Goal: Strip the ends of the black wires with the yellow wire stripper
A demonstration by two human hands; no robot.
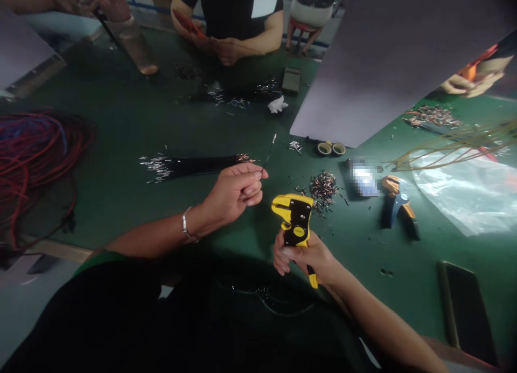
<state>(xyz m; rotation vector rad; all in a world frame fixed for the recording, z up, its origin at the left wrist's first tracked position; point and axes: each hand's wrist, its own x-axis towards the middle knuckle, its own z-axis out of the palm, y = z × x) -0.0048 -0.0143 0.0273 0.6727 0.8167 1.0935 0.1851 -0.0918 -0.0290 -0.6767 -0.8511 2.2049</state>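
My left hand (236, 192) is closed in a pinch on a short black wire (270, 153) whose bare metal tip points up and away from me. My right hand (301, 257) is wrapped round the handles of a yellow and black wire stripper (294, 216), held upright just right of the left hand, its jaws not touching the wire. A bundle of black wires with stripped silver ends (194, 164) lies on the green table (121, 119) beyond my left hand. A small heap of cut insulation bits (323, 187) lies beside the stripper's head.
A coil of red and blue wire (36, 157) lies at far left. A second orange and blue stripper (398, 203), tape rolls (331, 148), a clear plastic bag (464, 187) and a dark phone (468, 308) lie to the right. Other people's hands (226, 47) work across the table.
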